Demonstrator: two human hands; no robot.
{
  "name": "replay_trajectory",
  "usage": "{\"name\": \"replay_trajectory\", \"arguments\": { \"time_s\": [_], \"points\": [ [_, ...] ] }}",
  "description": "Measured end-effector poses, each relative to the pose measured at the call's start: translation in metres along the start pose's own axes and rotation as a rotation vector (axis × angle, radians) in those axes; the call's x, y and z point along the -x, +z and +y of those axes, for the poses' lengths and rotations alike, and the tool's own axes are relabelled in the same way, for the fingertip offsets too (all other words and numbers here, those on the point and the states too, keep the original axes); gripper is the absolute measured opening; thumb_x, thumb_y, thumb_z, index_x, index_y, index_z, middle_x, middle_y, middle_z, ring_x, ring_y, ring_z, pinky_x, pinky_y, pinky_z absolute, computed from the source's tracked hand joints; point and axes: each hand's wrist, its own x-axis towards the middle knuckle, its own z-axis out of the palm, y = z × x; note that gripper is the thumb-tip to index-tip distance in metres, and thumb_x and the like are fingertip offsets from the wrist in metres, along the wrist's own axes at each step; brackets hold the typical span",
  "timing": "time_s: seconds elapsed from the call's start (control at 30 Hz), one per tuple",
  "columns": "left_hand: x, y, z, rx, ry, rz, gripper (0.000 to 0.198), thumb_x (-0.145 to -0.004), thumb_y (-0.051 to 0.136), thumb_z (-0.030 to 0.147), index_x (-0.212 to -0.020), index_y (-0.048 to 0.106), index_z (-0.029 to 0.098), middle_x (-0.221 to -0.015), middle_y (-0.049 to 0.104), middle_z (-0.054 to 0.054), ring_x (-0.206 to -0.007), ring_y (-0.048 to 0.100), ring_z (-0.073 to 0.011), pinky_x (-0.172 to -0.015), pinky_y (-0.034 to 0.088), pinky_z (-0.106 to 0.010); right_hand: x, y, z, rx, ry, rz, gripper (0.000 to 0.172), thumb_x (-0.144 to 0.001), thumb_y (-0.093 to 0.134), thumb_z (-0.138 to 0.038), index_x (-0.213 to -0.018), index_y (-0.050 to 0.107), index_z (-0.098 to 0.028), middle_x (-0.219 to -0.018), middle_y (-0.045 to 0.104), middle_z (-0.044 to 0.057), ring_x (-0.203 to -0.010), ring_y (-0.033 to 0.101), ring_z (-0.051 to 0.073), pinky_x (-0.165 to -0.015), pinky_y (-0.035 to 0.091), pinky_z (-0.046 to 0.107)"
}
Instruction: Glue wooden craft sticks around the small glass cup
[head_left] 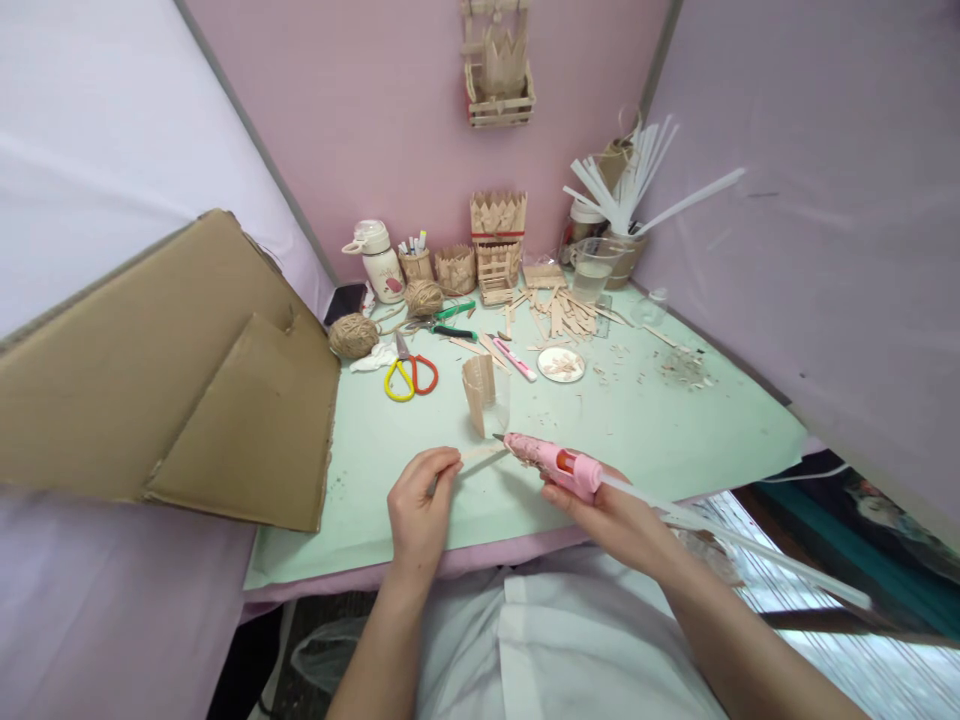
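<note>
Fingers of the left hand (420, 505) pinch one end of a stick (480, 457), which lies nearly flat just in front of the cup (486, 393), pointing right. The right hand (607, 510), in front of the cup and to its right, is wrapped around a pink glue gun (551, 462); the gun's body covers most of its fingers and the trigger cannot be seen. The nozzle meets the stick's free end, though whether they touch is hard to tell. A pale glue rod (735, 540) runs out of the gun's back, away from the cup to the lower right. The cup is clear, with upright sticks on its left side; its far side is hard to make out. Scissors (411, 375) with yellow and red handles lie just left of the cup, a twine ball (353, 335) farther left and behind. Right of the cup and slightly behind sits a small dish (560, 363), its contents too small to tell. Cardboard (187, 380) leans well left of the cup and hides that side of the table (675, 430).
</note>
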Motion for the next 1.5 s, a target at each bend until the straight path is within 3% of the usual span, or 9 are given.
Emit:
{"name": "replay_trajectory", "arguments": {
  "time_s": [0.13, 0.37, 0.83, 1.17, 1.4, 1.5],
  "points": [
    [0.004, 0.0, -0.004, 0.015, -0.033, -0.01, 0.013, -0.085, 0.06, 0.027, -0.084, 0.071, 0.02, -0.092, 0.072, -0.005, -0.089, 0.067, -0.018, -0.082, 0.054, -0.031, -0.001, 0.002, -0.004, -0.017, 0.0, -0.055, 0.044, -0.095, 0.052, -0.035, -0.139, 0.052, -0.028, -0.144, 0.053, 0.005, -0.134, 0.048, 0.026, -0.113, 0.039, 0.048],
    [0.011, 0.001, -0.008, 0.003, -0.114, 0.005, 0.029, -0.085, 0.062, 0.027, -0.113, 0.065, 0.02, -0.099, 0.074, -0.005, -0.086, 0.067, -0.0169, -0.083, 0.054, -0.033, -0.001, 0.006, -0.006, -0.016, 0.034, -0.092, 0.041, -0.097, 0.047, -0.042, -0.136, 0.056, -0.035, -0.136, 0.061, 0.0, -0.132, 0.05, 0.025, -0.112, 0.039, 0.047],
    [0.013, 0.001, -0.006, -0.004, -0.088, 0.028, 0.027, -0.084, 0.064, 0.025, -0.111, 0.064, 0.021, -0.097, 0.074, -0.003, -0.085, 0.067, -0.0148, -0.085, 0.053, -0.031, -0.005, 0.01, 0.006, 0.045, 0.047, -0.05, 0.045, -0.096, 0.045, -0.048, -0.135, 0.057, -0.03, -0.137, 0.059, 0.004, -0.131, 0.051, 0.03, -0.111, 0.038, 0.05],
    [0.013, 0.003, -0.011, -0.005, -0.057, 0.04, 0.026, -0.084, 0.065, 0.025, -0.111, 0.064, 0.023, -0.096, 0.074, -0.001, -0.085, 0.066, -0.014, -0.084, 0.053, -0.029, -0.005, 0.01, 0.002, 0.053, 0.096, -0.063, 0.05, -0.095, 0.043, -0.051, -0.136, 0.058, -0.024, -0.135, 0.061, 0.007, -0.127, 0.054, 0.029, -0.108, 0.041, 0.042],
    [0.014, 0.002, -0.009, -0.012, -0.052, 0.04, 0.026, -0.085, 0.066, 0.026, -0.11, 0.064, 0.023, -0.095, 0.074, -0.001, -0.084, 0.067, -0.0137, -0.084, 0.053, -0.029, -0.005, 0.009, 0.003, 0.121, 0.154, -0.046, 0.051, -0.094, 0.041, -0.054, -0.124, 0.066, -0.02, -0.115, 0.071, 0.01, -0.105, 0.066, 0.03, -0.097, 0.049, 0.043],
    [0.014, 0.002, -0.008, -0.014, -0.051, 0.042, 0.026, -0.085, 0.066, 0.025, -0.11, 0.064, 0.022, -0.095, 0.074, -0.001, -0.084, 0.067, -0.0134, -0.084, 0.054, -0.029, -0.006, 0.01, 0.001, 0.112, 0.117, -0.046, 0.049, -0.095, 0.042, -0.052, -0.124, 0.066, -0.022, -0.119, 0.07, 0.009, -0.115, 0.062, 0.029, -0.102, 0.046, 0.042]
  ]
}}
